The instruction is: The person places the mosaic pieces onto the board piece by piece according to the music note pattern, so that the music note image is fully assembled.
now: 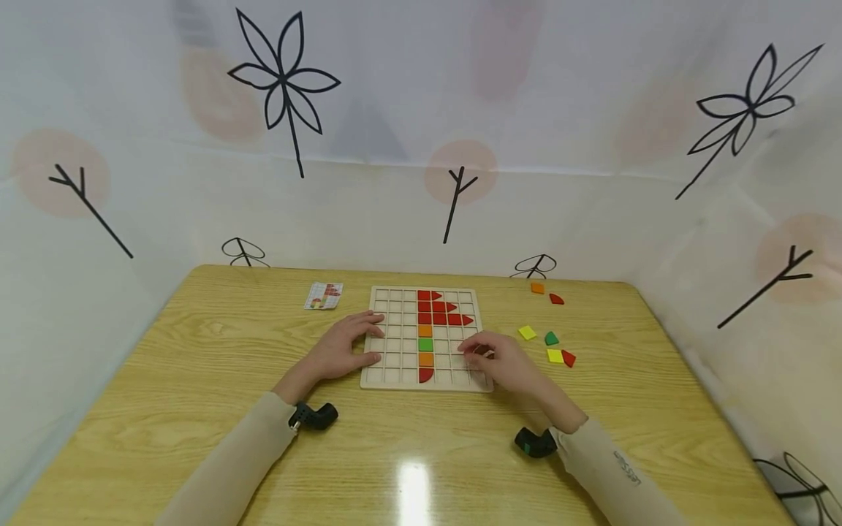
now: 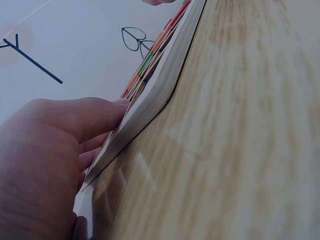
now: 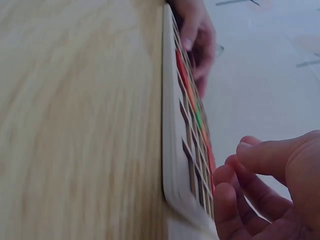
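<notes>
A pale wooden grid board (image 1: 395, 329) lies on the table. Three rows of red pieces (image 1: 439, 307), each with a pointed right end, fill cells in its upper half. Below them runs a column: an orange square (image 1: 425, 332), a green square (image 1: 425, 345), another orange square (image 1: 426, 359) and a rounded red piece (image 1: 426, 375). My left hand (image 1: 342, 345) rests on the board's left edge, fingers spread and thumb (image 2: 102, 116) on the rim. Over the board's lower right side is my right hand (image 1: 505, 359), its fingers loosely bent with nothing visible between them.
A small picture card (image 1: 324, 296) lies behind the board at the left. To the right are scattered loose pieces: an orange one (image 1: 537, 288), a red one (image 1: 556, 299), yellow squares (image 1: 528, 333), a green piece (image 1: 551, 338) and another red one (image 1: 569, 358). A printed cloth wall (image 1: 368, 212) surrounds the table.
</notes>
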A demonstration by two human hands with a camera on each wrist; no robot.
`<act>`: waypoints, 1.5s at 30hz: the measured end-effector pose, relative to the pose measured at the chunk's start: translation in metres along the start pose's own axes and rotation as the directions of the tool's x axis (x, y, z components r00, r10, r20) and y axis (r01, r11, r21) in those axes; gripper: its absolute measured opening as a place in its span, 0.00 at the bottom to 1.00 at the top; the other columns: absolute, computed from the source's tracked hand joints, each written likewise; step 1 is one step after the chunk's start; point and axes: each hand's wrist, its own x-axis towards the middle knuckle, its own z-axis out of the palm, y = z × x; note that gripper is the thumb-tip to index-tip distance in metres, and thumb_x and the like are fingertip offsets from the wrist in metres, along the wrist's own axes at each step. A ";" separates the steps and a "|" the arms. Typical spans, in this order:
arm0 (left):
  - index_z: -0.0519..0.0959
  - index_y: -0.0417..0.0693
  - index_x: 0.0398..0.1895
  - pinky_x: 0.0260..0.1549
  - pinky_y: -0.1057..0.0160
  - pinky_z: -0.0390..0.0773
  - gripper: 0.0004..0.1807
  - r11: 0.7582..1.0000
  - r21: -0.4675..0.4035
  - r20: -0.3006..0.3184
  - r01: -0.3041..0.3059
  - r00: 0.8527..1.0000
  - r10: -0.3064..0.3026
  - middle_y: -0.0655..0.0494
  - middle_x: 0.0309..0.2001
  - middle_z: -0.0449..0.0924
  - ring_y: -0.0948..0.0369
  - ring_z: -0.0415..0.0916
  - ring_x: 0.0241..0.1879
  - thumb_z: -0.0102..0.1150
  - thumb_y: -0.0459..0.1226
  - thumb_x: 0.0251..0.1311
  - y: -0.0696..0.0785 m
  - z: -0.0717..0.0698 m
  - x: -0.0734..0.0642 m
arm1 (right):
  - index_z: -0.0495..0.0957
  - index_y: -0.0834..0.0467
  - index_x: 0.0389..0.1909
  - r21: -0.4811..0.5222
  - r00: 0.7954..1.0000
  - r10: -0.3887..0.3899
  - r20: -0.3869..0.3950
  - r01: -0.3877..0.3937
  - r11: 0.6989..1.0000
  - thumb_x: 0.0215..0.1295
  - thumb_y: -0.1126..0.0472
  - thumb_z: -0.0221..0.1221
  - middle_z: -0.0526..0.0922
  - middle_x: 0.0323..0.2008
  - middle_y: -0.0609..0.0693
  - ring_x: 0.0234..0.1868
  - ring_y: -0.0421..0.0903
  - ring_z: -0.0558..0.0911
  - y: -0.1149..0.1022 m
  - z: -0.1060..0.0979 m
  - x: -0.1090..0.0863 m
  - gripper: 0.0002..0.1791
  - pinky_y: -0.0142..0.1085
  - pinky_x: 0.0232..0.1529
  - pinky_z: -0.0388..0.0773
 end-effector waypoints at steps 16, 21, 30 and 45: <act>0.81 0.49 0.53 0.70 0.45 0.57 0.17 1.000 -0.016 -0.009 0.026 1.000 -0.026 0.53 0.72 0.66 0.51 0.56 0.74 0.65 0.45 0.64 0.000 0.000 -0.001 | 0.83 0.64 0.48 -0.129 0.958 0.099 -0.269 -0.138 0.982 0.68 0.71 0.60 0.83 0.45 0.58 0.45 0.54 0.80 0.053 -0.070 -0.034 0.10 0.33 0.39 0.79; 0.82 0.49 0.53 0.69 0.45 0.58 0.16 0.999 -0.026 -0.014 0.030 0.999 -0.030 0.53 0.71 0.66 0.51 0.57 0.73 0.65 0.44 0.64 0.001 -0.001 -0.001 | 0.82 0.64 0.50 -0.152 0.957 0.132 -0.259 -0.175 0.973 0.67 0.72 0.61 0.82 0.49 0.60 0.48 0.56 0.79 0.062 -0.080 -0.039 0.12 0.40 0.44 0.81; 0.82 0.49 0.52 0.69 0.44 0.58 0.16 0.999 -0.048 -0.028 0.023 0.999 -0.024 0.52 0.71 0.67 0.50 0.57 0.73 0.65 0.44 0.65 0.002 0.000 -0.002 | 0.84 0.61 0.49 -0.225 0.965 0.121 -0.231 -0.174 0.959 0.64 0.68 0.65 0.83 0.52 0.60 0.41 0.53 0.81 0.070 -0.081 -0.031 0.13 0.41 0.36 0.78; 0.82 0.49 0.52 0.69 0.44 0.58 0.16 0.999 -0.044 -0.027 0.028 0.999 -0.030 0.52 0.71 0.67 0.50 0.57 0.73 0.65 0.44 0.65 0.005 -0.001 -0.003 | 0.84 0.63 0.47 -0.273 0.984 0.078 -0.161 -0.121 0.954 0.63 0.68 0.66 0.81 0.52 0.63 0.50 0.62 0.80 0.072 -0.076 -0.017 0.12 0.57 0.49 0.76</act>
